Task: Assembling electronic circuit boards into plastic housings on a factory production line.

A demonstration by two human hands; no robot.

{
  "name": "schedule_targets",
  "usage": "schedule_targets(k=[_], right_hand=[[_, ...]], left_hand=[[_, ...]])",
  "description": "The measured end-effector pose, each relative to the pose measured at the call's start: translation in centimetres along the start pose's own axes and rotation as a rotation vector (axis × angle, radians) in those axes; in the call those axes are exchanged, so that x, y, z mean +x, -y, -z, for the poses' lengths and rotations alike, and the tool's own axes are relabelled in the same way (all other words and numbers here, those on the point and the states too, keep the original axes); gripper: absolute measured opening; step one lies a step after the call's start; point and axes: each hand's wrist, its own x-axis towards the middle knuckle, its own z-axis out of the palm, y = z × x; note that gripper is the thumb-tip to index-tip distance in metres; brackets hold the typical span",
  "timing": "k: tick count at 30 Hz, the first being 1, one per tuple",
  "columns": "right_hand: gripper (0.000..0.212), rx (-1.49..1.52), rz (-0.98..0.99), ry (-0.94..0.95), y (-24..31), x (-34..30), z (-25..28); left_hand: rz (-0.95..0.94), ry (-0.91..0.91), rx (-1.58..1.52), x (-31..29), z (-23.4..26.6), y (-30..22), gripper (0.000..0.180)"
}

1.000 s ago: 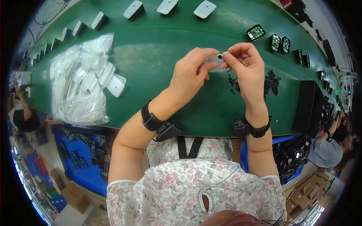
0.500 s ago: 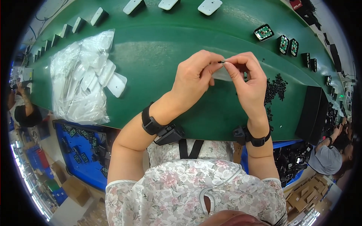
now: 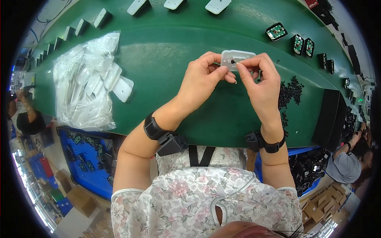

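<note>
My left hand (image 3: 203, 77) grips the left edge of a white plastic cover (image 3: 241, 54), whose inner side with raised details faces up. Against that face, a small black part (image 3: 233, 62) sits at the fingertips of my right hand (image 3: 260, 77), pinched between thumb and forefinger. Its exact shape is too small to make out. Just right of my right hand, a pile of similar small black parts (image 3: 291, 92) lies on the green table (image 3: 166, 83).
Left on the table is a clear plastic bag (image 3: 85, 99) of white covers. White-topped housings (image 3: 218, 6) line the far side; black housings with green circuit boards (image 3: 276, 31) stand far right. A black box (image 3: 328, 117) stands at the right edge. Blue bins (image 3: 85, 158) flank me.
The white cover has turned so its inner face shows, where before it was mostly hidden edge-on. My right fingertips, with the black part, are now over that face. The housings shifted slightly left.
</note>
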Motion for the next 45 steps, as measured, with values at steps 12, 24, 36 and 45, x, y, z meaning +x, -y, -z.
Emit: schedule_targets(k=[12, 24, 36, 45], right_hand=[[0.01, 0.122, -0.067, -0.042, 0.0, -0.5, -1.0], [0.025, 0.11, -0.065, 0.124, -0.5, 0.3, 0.6], [0.017, 0.348, -0.258, 0.174, -3.2, 1.6, -0.5], [0.058, -1.058, 0.513, -0.039, -10.9, 10.7, 6.0]], left_hand=[[-0.295, -0.045, 0.014, 0.2, -0.4, 0.8, 0.007], [-0.245, -0.016, 0.053, -0.1, 0.0, -0.1, 0.012], [-0.098, -0.01, 0.012, 2.0, 2.9, -0.1, 0.016], [-0.248, -0.386, 0.878, 3.9, 6.9, 0.8, 0.009]])
